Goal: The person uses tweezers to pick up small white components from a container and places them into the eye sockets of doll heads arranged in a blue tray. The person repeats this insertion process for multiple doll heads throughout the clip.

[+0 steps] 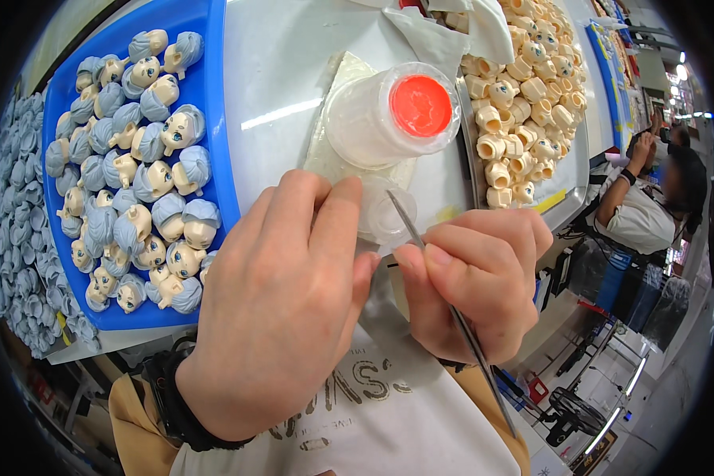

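My right hand [476,278] pinches a thin, dark metal tool [468,341], which slants across the view. Its tip lies over the mouth of a small translucent cup [387,213]. Beside that cup, my left hand [285,293] is closed, with its fingers curled downward. Whatever sits under those fingers is hidden by the back of the hand. Just beyond the small cup, a larger translucent container [365,127] with a round red top [420,105] stands on a pale, stained pad [329,103].
At left, a blue tray [228,159] holds several doll heads [135,230] with grey-blue hair; grey-blue hair pieces [32,254] are heaped beyond it. Beige head parts [523,111] fill a tray at right. White cloth [444,36] lies at the back. A person [642,198] sits farther right.
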Tool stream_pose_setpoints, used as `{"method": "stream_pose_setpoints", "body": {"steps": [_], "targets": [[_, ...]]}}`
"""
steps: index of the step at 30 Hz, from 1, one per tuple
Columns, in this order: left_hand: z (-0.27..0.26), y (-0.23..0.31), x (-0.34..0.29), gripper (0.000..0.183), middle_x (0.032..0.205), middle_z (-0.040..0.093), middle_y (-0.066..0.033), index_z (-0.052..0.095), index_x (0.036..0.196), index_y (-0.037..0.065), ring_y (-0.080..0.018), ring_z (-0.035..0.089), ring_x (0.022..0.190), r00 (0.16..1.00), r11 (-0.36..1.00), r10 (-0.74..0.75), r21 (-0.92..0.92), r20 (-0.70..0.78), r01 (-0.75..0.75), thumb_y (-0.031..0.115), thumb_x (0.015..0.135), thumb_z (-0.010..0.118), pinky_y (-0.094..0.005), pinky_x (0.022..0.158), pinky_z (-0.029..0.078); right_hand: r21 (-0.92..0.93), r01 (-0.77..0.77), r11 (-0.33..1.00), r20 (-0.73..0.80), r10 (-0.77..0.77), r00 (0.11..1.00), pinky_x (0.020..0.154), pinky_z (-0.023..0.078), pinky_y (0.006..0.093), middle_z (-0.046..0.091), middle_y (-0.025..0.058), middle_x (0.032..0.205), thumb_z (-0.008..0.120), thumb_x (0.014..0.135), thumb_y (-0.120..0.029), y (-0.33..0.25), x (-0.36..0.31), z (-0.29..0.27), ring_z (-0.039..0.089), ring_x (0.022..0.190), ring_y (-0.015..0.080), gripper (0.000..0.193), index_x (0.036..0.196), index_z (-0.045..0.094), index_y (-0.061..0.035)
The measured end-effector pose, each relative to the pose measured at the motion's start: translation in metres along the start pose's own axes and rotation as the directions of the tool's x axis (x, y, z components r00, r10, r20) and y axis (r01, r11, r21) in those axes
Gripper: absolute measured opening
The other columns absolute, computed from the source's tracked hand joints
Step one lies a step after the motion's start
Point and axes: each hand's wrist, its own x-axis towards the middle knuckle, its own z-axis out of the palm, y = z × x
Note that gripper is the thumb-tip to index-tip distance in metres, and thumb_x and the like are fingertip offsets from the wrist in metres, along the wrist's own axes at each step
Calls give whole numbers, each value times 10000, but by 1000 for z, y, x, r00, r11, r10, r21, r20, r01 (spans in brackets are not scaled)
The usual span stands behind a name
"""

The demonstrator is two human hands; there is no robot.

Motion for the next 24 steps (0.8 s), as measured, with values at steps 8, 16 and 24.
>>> {"method": "stream_pose_setpoints", "body": {"steps": [8,16,24], "targets": [[0,1,-1,448,963,504,-195,508,1129,-75,-348,539,807,1000,1000,-3,-10,-4,3,-29,694,602,-378,684,442,49,-8,999,-166,16,986,575,315,280,593,-2,655,795,551,-108,3,-2,5,527,544,165,323,786,575,-83],[1,0,-1,449,957,505,-195,509,1126,-76,-347,539,811,1000,1000,-1,-11,-15,1,-27,689,605,-379,689,442,26,-22,999,-3,23,1000,618,326,304,594,39,668,716,635,45,0,1,1,504,558,177,339,887,528,-80],[-1,1,0,451,962,500,-197,506,1130,-74,-352,537,814,1000,1000,-4,-23,-2,4,-25,691,601,-379,692,442,29,7,1000,-178,-2,984,585,308,287,585,-2,650,777,551,-109,3,-3,7,516,541,162,299,782,589,-78]]}}
